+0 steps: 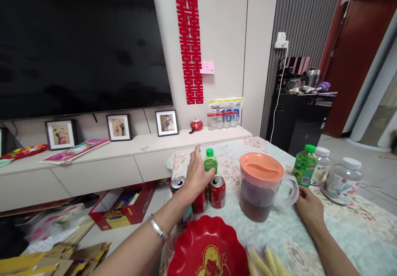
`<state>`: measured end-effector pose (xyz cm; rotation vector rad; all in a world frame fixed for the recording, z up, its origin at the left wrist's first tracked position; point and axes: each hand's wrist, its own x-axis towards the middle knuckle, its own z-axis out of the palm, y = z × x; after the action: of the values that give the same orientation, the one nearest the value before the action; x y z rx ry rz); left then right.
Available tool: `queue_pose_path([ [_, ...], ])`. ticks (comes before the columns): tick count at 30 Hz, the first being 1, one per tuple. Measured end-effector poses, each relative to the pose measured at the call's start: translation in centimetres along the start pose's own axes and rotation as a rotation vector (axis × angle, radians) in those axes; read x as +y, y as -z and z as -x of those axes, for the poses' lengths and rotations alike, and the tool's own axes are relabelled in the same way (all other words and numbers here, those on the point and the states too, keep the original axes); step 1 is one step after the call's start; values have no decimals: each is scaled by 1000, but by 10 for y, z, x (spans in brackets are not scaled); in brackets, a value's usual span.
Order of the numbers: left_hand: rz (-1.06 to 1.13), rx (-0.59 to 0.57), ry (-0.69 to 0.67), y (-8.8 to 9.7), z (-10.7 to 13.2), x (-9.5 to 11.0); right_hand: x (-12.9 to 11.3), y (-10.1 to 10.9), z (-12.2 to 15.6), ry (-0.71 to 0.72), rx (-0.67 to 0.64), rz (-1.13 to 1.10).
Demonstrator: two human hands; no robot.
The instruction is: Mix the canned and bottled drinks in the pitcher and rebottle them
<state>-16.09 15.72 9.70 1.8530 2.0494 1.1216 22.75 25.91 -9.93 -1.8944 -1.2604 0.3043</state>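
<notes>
My left hand (196,172) reaches over the table and closes on a small green bottle (211,162) with a green cap. Red soda cans (217,191) stand just in front of it, and a silver-topped can (178,183) is on its left. My right hand (307,205) rests on the tablecloth beside the handle of a clear pitcher (260,187) with an orange lid and dark liquid inside. Its fingers curl near the handle, holding nothing that I can see. A red plate (206,249) lies at the near edge.
A green bottle (304,166) and two clear white-lidded jars (343,181) stand at the right. Yellow sticks (268,261) lie near the plate. A low white cabinet (102,160) with photo frames runs under a large TV (80,44). Boxes (124,210) clutter the floor.
</notes>
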Motion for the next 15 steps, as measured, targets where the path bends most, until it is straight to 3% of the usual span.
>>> queue_pose_path([
  [3, -53, -89, 65, -8, -24, -9, -3, 2, 0, -2, -52, 29],
  [10, -155, -208, 121, -26, -44, -15, -7, 4, 3, 11, -90, 57],
  [12, -165, -187, 106, -26, -46, -10, -7, 3, 3, 13, -83, 50],
  [15, -142, -67, 49, -18, -46, 4, -7, 3, 4, 18, -64, 26],
])
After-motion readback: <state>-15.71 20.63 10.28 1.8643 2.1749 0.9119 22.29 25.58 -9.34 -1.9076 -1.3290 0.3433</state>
